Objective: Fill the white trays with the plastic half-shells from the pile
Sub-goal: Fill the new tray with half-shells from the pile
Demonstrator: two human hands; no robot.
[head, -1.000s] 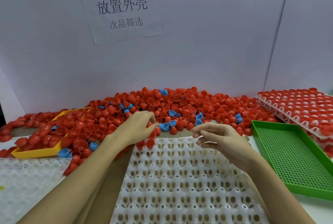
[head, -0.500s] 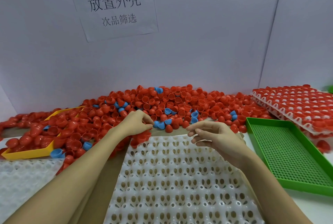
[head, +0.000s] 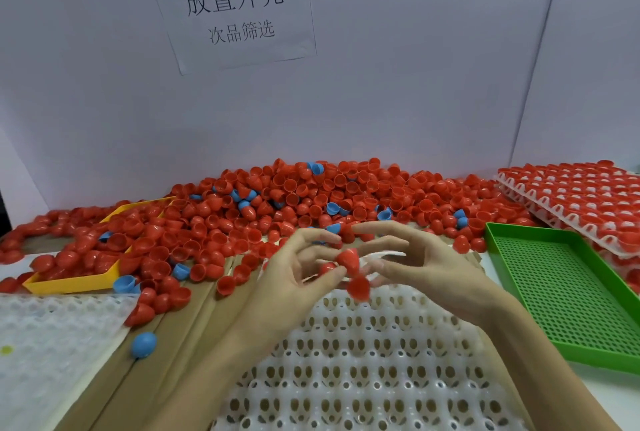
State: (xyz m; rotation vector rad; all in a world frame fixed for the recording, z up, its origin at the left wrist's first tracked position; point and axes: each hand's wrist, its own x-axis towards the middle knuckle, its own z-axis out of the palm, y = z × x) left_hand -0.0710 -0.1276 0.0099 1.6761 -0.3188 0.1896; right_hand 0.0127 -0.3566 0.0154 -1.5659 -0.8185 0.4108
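- The pile (head: 311, 209) along the desk's back edge is mostly red half-shells, with a few blue ones scattered through it.
- One blue half-shell (head: 143, 344) lies alone on brown cardboard (head: 166, 344) near the left edge.
- The white tray (head: 363, 371) at the front edge shows a regular pattern of oval holes.
- A yellow tray (head: 69, 283) sits left; a green tray (head: 568, 295) with a perforated dot grid sits right.
- The held shells (head: 348, 261) look red, though blurred.

Both forearms were bare to the frame's lower edge, with no sleeves, gloves, rings or watch showing on the left hand (head: 294, 278) or the right hand (head: 440, 271), fingernails short and plain.
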